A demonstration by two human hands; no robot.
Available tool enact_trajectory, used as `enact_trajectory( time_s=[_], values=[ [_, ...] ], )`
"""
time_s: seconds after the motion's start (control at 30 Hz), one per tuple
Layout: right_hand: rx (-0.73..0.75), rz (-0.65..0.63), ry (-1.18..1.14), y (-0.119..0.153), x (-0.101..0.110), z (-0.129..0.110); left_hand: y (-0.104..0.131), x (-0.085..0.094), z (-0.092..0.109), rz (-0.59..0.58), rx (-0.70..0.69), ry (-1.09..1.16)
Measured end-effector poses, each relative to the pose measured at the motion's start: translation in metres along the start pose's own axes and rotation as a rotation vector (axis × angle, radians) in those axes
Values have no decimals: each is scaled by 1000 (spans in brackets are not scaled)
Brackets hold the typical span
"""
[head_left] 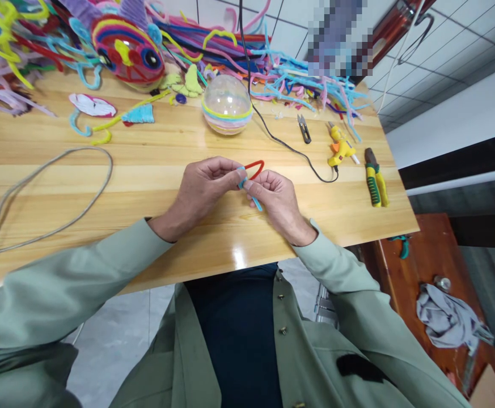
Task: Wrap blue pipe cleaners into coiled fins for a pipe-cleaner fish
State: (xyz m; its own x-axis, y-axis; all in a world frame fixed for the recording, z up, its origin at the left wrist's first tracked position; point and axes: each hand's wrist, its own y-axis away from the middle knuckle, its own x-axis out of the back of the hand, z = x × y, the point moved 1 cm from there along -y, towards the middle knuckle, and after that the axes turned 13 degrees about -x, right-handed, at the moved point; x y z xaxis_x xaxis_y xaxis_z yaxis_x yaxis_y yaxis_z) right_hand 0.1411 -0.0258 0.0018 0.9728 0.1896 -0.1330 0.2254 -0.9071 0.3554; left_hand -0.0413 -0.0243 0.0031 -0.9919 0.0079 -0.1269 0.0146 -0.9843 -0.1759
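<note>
Over the middle of the wooden table, my left hand (207, 184) and my right hand (278, 201) meet, both closed in a pinch. A light-blue pipe cleaner (256, 203) runs between them, its free end sticking out below my right fingers. A red pipe cleaner (256, 164) bends in a loop above the fingertips and joins the blue one at my left fingers. How the two are joined is hidden by the fingers. Just beyond my hands stands a clear plastic ball (227, 105) with yellow, blue and pink bands around its lower half.
A yellow glue gun (339, 150) with a black cord, small snips (304, 129) and green-yellow pliers (375, 178) lie at right. A decorated fish-like ball (128, 51) and heaps of pipe cleaners (298, 79) line the back. A grey cable (66, 224) loops at left.
</note>
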Motion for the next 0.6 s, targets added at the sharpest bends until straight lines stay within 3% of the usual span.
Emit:
enact_trajectory(
  time_s=[0.3,0.6],
  values=[
    [42,16,39,0,0,1,0,0,3,7,-16,-33],
    [54,16,51,0,1,3,0,1,-6,17,37,76]
  ],
)
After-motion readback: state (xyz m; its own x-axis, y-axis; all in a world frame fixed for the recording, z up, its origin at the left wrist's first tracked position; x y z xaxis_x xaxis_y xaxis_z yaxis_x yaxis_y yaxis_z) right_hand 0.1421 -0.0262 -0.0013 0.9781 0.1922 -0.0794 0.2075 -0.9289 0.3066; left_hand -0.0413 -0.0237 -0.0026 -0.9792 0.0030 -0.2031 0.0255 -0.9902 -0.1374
